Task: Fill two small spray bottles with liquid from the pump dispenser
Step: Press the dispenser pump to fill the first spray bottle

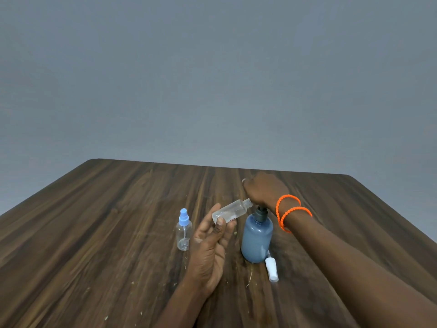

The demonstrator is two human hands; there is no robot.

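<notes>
The left hand (210, 245) pinches the uncapped clear plastic spray bottle (233, 210) tilted toward the spout, catching liquid while the right hand (262, 190) presses the blue pump dispenser (256, 237).

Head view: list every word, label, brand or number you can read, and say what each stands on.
No text can be read.
Held bottle: a small reddish mark near its base, too small and blurred to read.
Dispenser: plain blue body, no label showing.
Capped bottle: clear, no print visible.
Loose cap: plain white.
</notes>
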